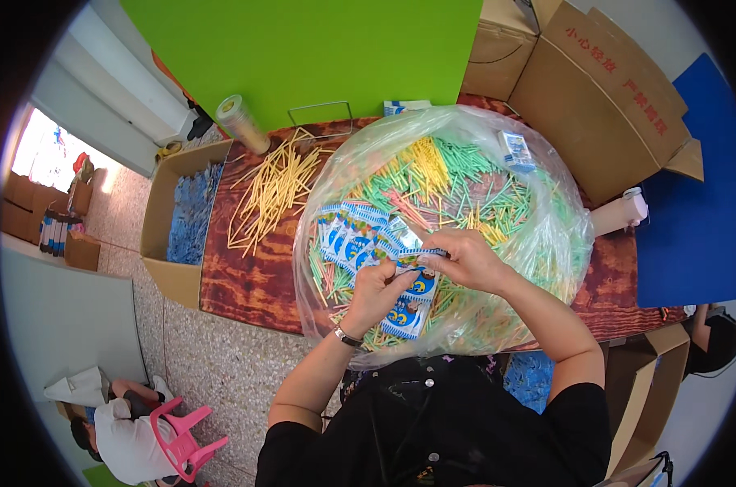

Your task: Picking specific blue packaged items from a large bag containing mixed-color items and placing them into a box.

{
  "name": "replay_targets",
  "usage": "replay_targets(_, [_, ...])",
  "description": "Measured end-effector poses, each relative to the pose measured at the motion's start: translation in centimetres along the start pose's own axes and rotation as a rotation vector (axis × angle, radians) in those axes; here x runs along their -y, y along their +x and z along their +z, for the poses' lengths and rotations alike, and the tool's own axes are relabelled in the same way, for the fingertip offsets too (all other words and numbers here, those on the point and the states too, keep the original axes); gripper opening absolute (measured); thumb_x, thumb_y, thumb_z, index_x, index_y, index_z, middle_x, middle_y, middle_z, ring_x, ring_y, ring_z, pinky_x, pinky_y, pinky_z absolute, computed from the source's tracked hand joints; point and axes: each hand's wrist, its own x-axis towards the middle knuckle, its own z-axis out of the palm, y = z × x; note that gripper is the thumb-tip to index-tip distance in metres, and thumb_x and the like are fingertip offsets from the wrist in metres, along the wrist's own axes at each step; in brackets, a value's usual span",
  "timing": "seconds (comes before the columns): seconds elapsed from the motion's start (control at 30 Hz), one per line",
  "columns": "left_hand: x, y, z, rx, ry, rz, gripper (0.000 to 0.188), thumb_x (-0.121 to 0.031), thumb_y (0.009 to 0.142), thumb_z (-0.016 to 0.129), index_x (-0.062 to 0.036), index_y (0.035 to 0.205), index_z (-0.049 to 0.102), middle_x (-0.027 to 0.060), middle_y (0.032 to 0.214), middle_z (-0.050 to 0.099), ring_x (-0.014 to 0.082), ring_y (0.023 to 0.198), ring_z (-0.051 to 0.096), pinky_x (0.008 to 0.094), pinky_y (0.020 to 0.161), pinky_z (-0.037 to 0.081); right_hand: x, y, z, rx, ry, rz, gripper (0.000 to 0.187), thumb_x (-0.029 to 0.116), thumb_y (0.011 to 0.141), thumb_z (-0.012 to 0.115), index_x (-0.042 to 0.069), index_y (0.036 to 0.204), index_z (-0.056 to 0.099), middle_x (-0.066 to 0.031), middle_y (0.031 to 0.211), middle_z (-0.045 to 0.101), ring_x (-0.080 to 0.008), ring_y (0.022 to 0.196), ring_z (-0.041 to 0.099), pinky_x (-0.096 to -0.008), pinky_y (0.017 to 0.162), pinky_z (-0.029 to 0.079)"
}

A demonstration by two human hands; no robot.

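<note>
Your black shirt (408, 430), nearest | your left hand (376, 294) and right hand (469, 261): grips clamped on one blue-and-white sachet (416, 253), apparently keeping its edge taut | sachet position: above pastel sticks (427, 166) | clear plastic bag (556, 247), spread on table (250, 288), likely corrals them.

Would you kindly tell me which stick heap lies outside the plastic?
The pale yellow heap on the tabletop, left of the plastic; the mixed-colour sticks lie inside it.

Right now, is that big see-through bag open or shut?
Open. The see-through bag is spread wide, and yellow sticks and green sticks show uncovered inside.
</note>
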Motion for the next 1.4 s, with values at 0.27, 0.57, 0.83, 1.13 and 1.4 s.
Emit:
replay_targets(0.27, [-0.3,1.6,0.0,-0.143,-0.046,-0.045,0.03,-0.017,0.073,0.082,-0.0037,0.067,0.056,-0.0041,0.061,0.049,0.0032,0.057,0.042,0.0208,0.049,0.034,-10.9,6.4,-5.3,-0.027,-0.202,0.221,0.024,0.023,0.091,0.058,0.005,0.105,0.067,-0.0147,0.097,0.069,-0.0312,0.091,0.066,-0.0383,0.078,0.052])
replay_targets(0.57, [0.2,1.6,-0.1,-0.13,-0.044,-0.09,0.03,-0.019,0.075,0.081,-0.0035,0.069,0.056,-0.0018,0.059,0.049,0.0056,0.055,0.045,0.0237,0.049,0.038,-16.9,13.5,-3.9,0.2,-0.645,0.873,0.03,0.02,0.085,0.057,0.005,0.109,0.069,-0.0176,0.116,0.065,-0.0339,0.11,0.062,-0.0432,0.09,0.05])
replay_targets(0.83, [1.0,2.1,-0.3,-0.14,-0.047,-0.089,0.03,-0.019,0.076,0.081,-0.0037,0.069,0.056,-0.0025,0.058,0.048,0.0046,0.055,0.043,0.0235,0.048,0.036,-17.6,12.7,-4.9,0.308,-0.724,0.81,0.033,0.028,0.089,0.056,0.004,0.11,0.066,-0.0191,0.115,0.065,-0.0367,0.108,0.061,-0.0437,0.087,0.051])
replay_targets(1.13, [0.5,4.1,0.3,-0.096,-0.237,-0.045,0.028,-0.012,0.08,0.076,-0.0058,0.065,0.053,-0.0079,0.06,0.046,0.0009,0.056,0.037,0.0207,0.047,0.028,-13.9,5.9,-8.3,0.209,0.175,0.602,0.033,0.032,0.099,0.048,-0.001,0.099,0.048,-0.0078,0.087,0.064,-0.0147,0.081,0.064,-0.0313,0.064,0.051])
replay_targets(1.4, [-0.5,5.3,0.7,-0.338,0.005,0.17,0.02,-0.01,0.077,0.077,-0.0017,0.074,0.059,-0.0016,0.063,0.053,0.0035,0.052,0.044,0.0222,0.045,0.033,-3.0,3.8,-9.7,0.288,-0.206,0.133,0.016,0.014,0.094,0.054,0.002,0.102,0.046,-0.0183,0.087,0.062,-0.0353,0.074,0.064,-0.041,0.062,0.049])
